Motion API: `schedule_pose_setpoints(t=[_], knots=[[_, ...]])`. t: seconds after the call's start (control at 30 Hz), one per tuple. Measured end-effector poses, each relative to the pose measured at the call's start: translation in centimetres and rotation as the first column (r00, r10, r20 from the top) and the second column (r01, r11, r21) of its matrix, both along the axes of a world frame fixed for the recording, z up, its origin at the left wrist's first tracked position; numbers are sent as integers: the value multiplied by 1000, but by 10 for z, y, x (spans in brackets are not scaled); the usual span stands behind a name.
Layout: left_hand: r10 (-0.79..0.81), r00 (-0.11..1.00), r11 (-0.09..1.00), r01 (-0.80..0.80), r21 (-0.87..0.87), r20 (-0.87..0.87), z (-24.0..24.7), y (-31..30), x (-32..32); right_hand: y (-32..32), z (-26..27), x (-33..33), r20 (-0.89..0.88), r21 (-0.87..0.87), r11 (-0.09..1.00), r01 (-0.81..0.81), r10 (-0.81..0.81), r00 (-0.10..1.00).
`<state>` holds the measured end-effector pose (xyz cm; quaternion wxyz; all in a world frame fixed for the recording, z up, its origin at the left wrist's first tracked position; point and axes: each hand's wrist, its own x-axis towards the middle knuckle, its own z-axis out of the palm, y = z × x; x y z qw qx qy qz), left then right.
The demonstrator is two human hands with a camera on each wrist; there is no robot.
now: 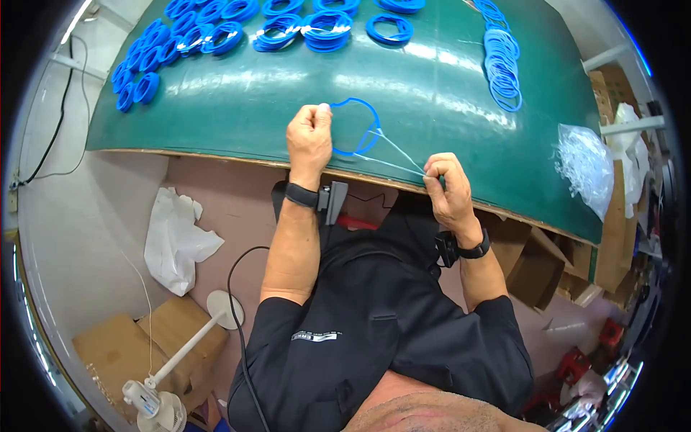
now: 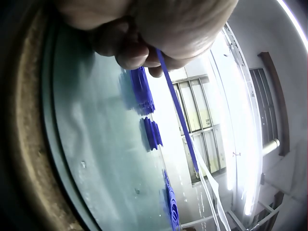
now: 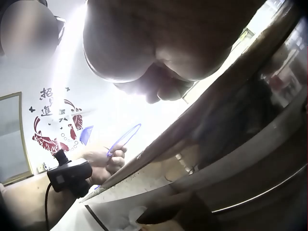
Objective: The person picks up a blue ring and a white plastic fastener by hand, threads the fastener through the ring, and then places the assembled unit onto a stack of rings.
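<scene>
In the head view my left hand [image 1: 309, 142] grips a blue ring [image 1: 373, 112] of cord or tubing, just above the table's front edge. A thin pale strip [image 1: 392, 168] runs through the ring's right side and stretches to my right hand [image 1: 450, 189], whose thumb and fingers pinch its end. The left wrist view has the blue ring [image 2: 178, 108] edge-on, leaving the left fingers, with the pale strip [image 2: 208, 175] at its far end. In the right wrist view the other hand [image 3: 113, 163] holds the ring, while the right fingers [image 3: 166, 89] are dark against glare.
Bundled blue coils [image 1: 327, 32] lie along the back and left of the green table [image 1: 237, 108]. A row of loose, lighter blue rings [image 1: 502, 68] lies at the right. Near the right edge is a clear bag [image 1: 584, 169] of pale strips. Cardboard boxes [image 1: 536, 266] stand below.
</scene>
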<state>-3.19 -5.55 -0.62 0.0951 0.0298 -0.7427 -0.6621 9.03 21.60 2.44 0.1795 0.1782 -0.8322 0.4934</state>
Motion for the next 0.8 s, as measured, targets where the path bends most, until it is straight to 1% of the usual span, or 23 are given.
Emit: schedule_pose_setpoints(t=[0.13,0.2,0.23,0.3,0.37,0.4,0.43,0.5,0.53,0.6,0.67,0.73,0.8], knots=[[14,999,999,-11,46,-52,-3,-1,-4,7,6,2,16,-28,1000,5,-4,1000],[35,997,999,-36,-11,-74,-3,1,-2,8,7,4,29,-38,999,10,-9,1000],[58,994,997,-62,-44,-89,0,1,-1,9,6,4,23,-51,999,-17,19,1000],[68,993,998,-69,-9,-92,-6,0,-4,14,4,5,21,4,1000,14,-14,1000],[106,987,990,-116,-82,-125,-9,0,-6,15,4,5,26,0,1000,20,-20,999],[116,987,988,-125,-86,-109,-7,0,-5,16,5,5,24,-2,1000,9,-9,1000],[124,988,988,-132,-86,-92,-6,0,-5,17,4,5,25,-2,1000,2,-1,1000],[168,976,980,-181,-83,-142,-9,3,-7,20,-2,5,32,-57,998,-15,17,999],[180,975,978,-191,-79,-131,-7,4,-6,21,-3,6,25,-66,996,-55,57,998],[219,968,970,-230,-79,-125,-3,5,-5,25,-2,9,77,-60,998,2,2,997],[212,972,976,-216,-31,-97,-3,7,-5,32,-3,9,76,-81,996,-26,32,997],[230,967,972,-234,-28,-110,-1,8,-4,35,-3,8,75,-99,994,-46,54,996],[210,970,977,-213,-14,-124,1,9,-2,41,-3,10,101,-92,996,-8,17,995]])
